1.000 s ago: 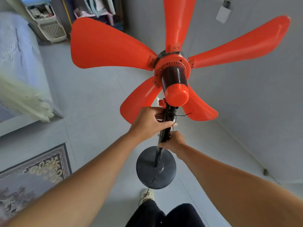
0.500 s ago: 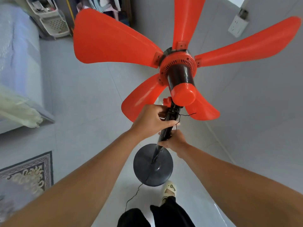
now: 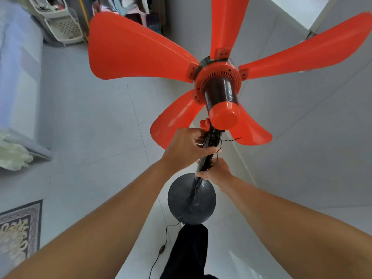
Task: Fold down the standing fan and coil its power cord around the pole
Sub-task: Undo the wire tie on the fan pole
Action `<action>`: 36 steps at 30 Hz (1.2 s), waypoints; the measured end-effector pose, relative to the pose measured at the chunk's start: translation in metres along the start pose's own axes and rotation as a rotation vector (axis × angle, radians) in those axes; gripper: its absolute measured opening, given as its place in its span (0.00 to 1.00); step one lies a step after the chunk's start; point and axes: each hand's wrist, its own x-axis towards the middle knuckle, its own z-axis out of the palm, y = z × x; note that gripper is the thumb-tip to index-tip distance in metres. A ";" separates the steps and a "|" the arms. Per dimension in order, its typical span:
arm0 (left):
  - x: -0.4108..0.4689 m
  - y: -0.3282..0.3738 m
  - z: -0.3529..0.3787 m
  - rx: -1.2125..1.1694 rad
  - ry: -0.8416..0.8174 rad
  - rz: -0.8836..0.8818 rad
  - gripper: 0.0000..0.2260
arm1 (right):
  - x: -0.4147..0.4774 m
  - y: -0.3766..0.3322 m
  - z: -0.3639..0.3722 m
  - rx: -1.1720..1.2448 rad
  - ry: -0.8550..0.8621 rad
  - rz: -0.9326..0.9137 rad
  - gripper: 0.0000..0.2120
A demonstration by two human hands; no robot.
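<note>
The standing fan's head [image 3: 219, 93] is orange with several bare orange blades and a black motor body. It stands on a black pole [image 3: 205, 160] rising from a round dark base [image 3: 181, 198]. My left hand [image 3: 185, 148] is wrapped around the top of the pole, just under an orange knob [image 3: 205, 124]. Lower on the same pole, my right hand [image 3: 217, 172] grips it too. A thin black power cord [image 3: 161, 250] runs from the base across the floor with an inline switch. A short wire end [image 3: 229, 140] sticks out near the pole's top.
Pale floor tiles [image 3: 90, 127] surround the fan. A bed [image 3: 18, 77] lies at the left, with a patterned rug [image 3: 18, 232] at the lower left. White laundry baskets [image 3: 62, 27] stand at the back. A grey wall [image 3: 312, 137] is close on the right. My dark trouser leg [image 3: 189, 250] is beside the base.
The camera has drifted, so the fan sits further right and lower in view. More of the cord and its switch shows on the floor. Both hands keep their grip on the pole.
</note>
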 end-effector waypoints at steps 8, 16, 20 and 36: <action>0.111 -0.016 0.019 0.001 0.011 -0.042 0.10 | 0.096 -0.034 -0.051 -0.006 -0.002 0.002 0.19; 0.197 -0.036 0.045 -0.056 0.073 -0.127 0.12 | 0.190 -0.052 -0.087 -0.098 -0.067 -0.010 0.12; 0.237 -0.047 0.061 -0.039 0.131 -0.176 0.10 | 0.242 -0.054 -0.101 -0.131 -0.140 -0.011 0.10; 0.348 -0.134 0.143 -0.161 0.222 -0.378 0.06 | 0.409 -0.026 -0.119 -0.096 -0.151 -0.017 0.21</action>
